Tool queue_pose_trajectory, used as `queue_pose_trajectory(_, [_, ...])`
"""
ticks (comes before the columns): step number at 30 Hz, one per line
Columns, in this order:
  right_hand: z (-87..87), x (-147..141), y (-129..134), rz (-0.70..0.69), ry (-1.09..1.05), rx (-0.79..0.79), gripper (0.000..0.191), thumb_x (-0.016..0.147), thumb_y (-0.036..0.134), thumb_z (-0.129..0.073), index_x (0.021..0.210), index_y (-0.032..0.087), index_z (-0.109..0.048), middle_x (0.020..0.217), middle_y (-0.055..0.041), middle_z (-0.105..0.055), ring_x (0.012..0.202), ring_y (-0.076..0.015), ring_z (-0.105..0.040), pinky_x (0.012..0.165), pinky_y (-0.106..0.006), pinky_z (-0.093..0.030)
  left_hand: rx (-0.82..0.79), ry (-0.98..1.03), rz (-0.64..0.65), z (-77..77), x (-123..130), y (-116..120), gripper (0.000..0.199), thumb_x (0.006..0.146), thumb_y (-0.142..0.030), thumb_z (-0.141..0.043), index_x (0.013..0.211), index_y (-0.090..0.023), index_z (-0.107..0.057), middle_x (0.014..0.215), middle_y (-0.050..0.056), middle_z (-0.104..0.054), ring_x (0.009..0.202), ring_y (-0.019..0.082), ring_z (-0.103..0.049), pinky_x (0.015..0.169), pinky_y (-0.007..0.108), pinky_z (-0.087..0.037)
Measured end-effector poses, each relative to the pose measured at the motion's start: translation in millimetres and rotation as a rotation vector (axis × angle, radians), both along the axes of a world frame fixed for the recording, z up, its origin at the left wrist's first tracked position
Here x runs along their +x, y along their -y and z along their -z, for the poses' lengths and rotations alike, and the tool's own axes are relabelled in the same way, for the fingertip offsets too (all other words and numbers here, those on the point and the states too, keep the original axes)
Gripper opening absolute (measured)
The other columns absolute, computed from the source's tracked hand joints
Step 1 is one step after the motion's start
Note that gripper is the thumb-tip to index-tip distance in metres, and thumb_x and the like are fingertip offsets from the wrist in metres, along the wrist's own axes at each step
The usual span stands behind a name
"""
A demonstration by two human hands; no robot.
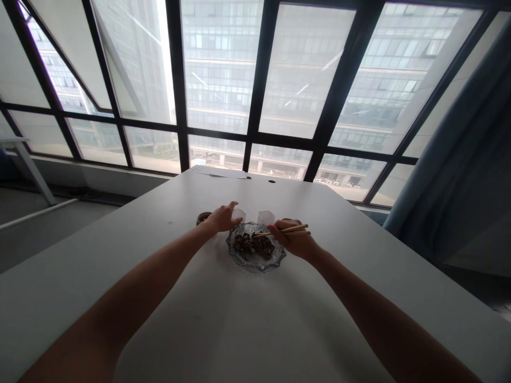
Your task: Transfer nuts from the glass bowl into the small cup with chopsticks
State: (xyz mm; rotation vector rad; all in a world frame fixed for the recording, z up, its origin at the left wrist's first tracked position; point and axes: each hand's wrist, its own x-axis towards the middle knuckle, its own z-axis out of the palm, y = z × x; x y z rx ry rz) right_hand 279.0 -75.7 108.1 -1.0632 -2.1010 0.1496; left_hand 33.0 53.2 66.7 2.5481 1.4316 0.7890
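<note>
A clear glass bowl with a scalloped rim (257, 267) stands on the white table, with dark brown dried pieces (253, 244) in it. My right hand (295, 239) is closed on a pair of light wooden chopsticks (296, 230), their tips down among the pieces. At the bowl's upper left, my left hand (224, 217) has its fingers apart beside a small clear cup (238, 215); whether it touches the cup is hard to tell. A second clear cup (265, 217) stands behind the bowl.
A small dark round container (203, 217) sits left of my left hand, and another is partly hidden behind my right hand. Papers (221, 172) lie at the far end of the white table (179, 319). Windows rise beyond; a blue curtain (451, 159) hangs at right.
</note>
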Motion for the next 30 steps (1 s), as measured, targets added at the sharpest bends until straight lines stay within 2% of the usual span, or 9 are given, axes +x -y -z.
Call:
queue_pose_trajectory(6, [-0.8,-4,2,-0.055,0.073,0.026,0.057,0.097,0.063,-0.047,0.057,0.022,-0.044,0.049,0.0020,-0.048,0.048,-0.0112,-0.040,0.051,-0.025,-0.035,-0.015,-0.043,-0.054,-4.8,2,8,0.063,0.085,-0.046,-0.066,0.137,-0.014,-0.050,0.123,0.023,-0.069,0.115,0.041,-0.066,0.096,0.049,-0.050])
queue_pose_trajectory(9, [0.7,-2,5,-0.053,0.015,-0.009,0.056,0.096,0.064,-0.049,0.058,0.022,-0.049,0.050,0.0005,-0.053,0.047,-0.0114,-0.045,0.049,-0.024,-0.037,0.000,-0.060,-0.078,-6.4,1,13,0.063,0.086,-0.048,-0.066,0.137,-0.014,-0.050,0.124,0.022,-0.069,0.115,0.040,-0.066,0.097,0.050,-0.049])
queue_pose_trajectory(14, [12.5,9,1,0.007,-0.230,-0.127,0.053,0.095,0.063,-0.052,0.064,0.021,-0.060,0.055,-0.0033,-0.065,0.045,-0.0136,-0.057,0.045,-0.025,-0.046,0.006,-0.024,-0.087,-5.7,-2,16,0.061,0.086,-0.046,-0.066,0.136,-0.015,-0.050,0.120,0.021,-0.071,0.112,0.038,-0.068,0.096,0.049,-0.050])
queue_pose_trajectory(19, [22.7,20,-10,0.105,-0.554,-0.192,0.055,0.085,0.073,-0.059,0.069,0.020,-0.064,0.050,-0.0023,-0.063,0.037,-0.0138,-0.054,0.036,-0.025,-0.044,0.003,-0.014,-0.065,-6.6,-2,17,0.066,0.084,-0.043,-0.069,0.139,-0.013,-0.048,0.121,0.020,-0.071,0.115,0.036,-0.068,0.095,0.045,-0.052])
queue_pose_trajectory(23, [19.5,21,-10,0.067,-0.448,-0.219,0.055,0.084,0.071,-0.062,0.065,0.020,-0.064,0.051,-0.0035,-0.064,0.039,-0.0136,-0.056,0.038,-0.024,-0.045,0.018,0.001,-0.040,-7.2,-2,18,0.065,0.083,-0.039,-0.071,0.138,-0.013,-0.047,0.122,0.018,-0.071,0.113,0.034,-0.069,0.096,0.042,-0.053])
queue_pose_trajectory(27, [9.4,13,-5,0.003,-0.223,-0.169,0.048,0.089,0.061,-0.063,0.063,0.021,-0.065,0.052,-0.0027,-0.065,0.043,-0.0139,-0.059,0.043,-0.024,-0.047,0.064,0.012,-0.003,-6.9,-2,18,0.063,0.083,-0.036,-0.072,0.137,-0.012,-0.047,0.124,0.018,-0.069,0.115,0.033,-0.068,0.097,0.043,-0.053])
queue_pose_trajectory(30, [3.0,7,-2,-0.032,-0.134,-0.135,0.044,0.091,0.056,-0.062,0.064,0.021,-0.065,0.051,-0.0016,-0.065,0.043,-0.0136,-0.060,0.045,-0.024,-0.047,0.126,0.027,0.042,-6.0,-2,17,0.060,0.083,-0.033,-0.073,0.134,-0.013,-0.049,0.127,0.019,-0.067,0.118,0.034,-0.065,0.098,0.044,-0.053])
